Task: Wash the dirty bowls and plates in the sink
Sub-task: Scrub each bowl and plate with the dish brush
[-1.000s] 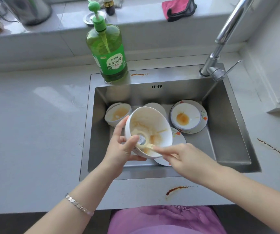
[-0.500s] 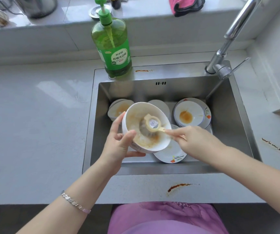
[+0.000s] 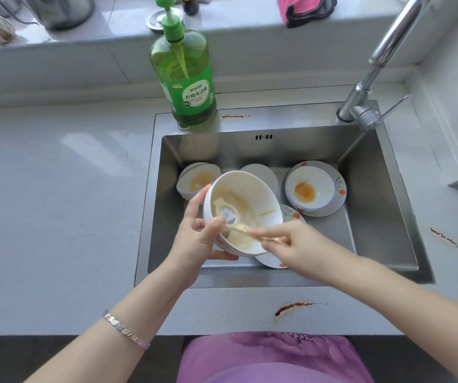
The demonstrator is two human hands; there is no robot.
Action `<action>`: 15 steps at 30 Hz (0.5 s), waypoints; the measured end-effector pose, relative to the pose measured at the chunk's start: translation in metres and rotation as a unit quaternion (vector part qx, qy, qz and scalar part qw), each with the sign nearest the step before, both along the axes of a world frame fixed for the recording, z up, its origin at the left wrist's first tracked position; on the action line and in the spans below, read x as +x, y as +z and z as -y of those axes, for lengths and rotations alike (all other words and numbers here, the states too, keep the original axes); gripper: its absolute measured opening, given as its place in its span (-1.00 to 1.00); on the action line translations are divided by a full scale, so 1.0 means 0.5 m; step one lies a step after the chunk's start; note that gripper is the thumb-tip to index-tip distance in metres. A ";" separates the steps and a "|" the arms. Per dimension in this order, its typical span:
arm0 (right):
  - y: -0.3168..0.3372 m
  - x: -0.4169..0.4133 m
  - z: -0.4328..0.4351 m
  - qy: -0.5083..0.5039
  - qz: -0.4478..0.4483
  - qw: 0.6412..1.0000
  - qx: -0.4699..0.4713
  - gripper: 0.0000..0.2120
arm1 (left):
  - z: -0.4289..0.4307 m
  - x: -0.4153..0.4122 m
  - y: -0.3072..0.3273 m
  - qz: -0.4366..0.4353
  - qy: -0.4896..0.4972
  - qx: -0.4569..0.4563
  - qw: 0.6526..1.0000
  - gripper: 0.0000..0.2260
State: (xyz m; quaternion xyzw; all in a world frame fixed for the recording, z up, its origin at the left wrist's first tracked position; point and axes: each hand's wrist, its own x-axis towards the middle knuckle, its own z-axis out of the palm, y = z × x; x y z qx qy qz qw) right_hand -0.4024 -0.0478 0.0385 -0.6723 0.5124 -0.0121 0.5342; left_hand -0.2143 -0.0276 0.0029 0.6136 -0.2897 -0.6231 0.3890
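Brush point(image 3: 228, 215) slid leftward inside the tilted bowl point(image 3: 258, 194), right hand point(image 3: 299, 247) pinched its handle between fingers, left hand point(image 3: 197, 244) gripped the bowl.

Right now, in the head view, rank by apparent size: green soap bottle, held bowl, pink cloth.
1. green soap bottle
2. held bowl, though nearer the camera
3. pink cloth, partly cut off

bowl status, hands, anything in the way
Left hand grips bowl, tilted over sink. Right hand pinches scrubber, head inside bowl. Stained plate waits in sink, nothing blocking.
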 end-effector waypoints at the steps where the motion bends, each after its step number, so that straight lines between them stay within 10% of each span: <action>1: -0.005 -0.002 0.014 -0.021 -0.008 1.000 -0.012 -0.66 | -0.002 -0.003 -0.001 -0.003 -0.006 0.003 1.000 -0.27; 15: -0.036 -0.019 -0.014 -0.009 -0.055 0.998 -0.012 -0.63 | 0.008 0.009 -0.004 0.026 0.007 0.007 1.000 -0.46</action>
